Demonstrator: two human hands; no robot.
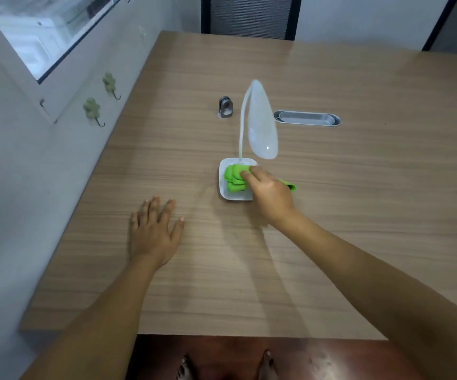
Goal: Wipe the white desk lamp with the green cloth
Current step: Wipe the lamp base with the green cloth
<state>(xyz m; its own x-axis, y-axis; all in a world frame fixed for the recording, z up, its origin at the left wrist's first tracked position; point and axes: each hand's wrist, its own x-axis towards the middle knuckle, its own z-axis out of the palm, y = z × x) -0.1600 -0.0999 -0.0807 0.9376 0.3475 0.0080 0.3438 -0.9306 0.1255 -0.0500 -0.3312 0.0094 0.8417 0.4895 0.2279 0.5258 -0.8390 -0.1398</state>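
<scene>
The white desk lamp (261,124) stands mid-table, its thin neck curving up from a square white base (227,194) to an oval head. A bunched green cloth (234,176) lies on that base, with one end sticking out to the right of my hand. My right hand (268,193) presses on the cloth, fingers closed over it, covering the base's right side. My left hand (154,229) rests flat on the wooden table (359,201) to the lower left of the lamp, fingers spread, holding nothing.
A small grey metal fitting (226,106) stands behind the lamp. An oval metal cable slot (306,118) is set into the table to the right. A wall with two green hooks (93,109) runs along the left. A dark chair back (250,16) is at the far edge.
</scene>
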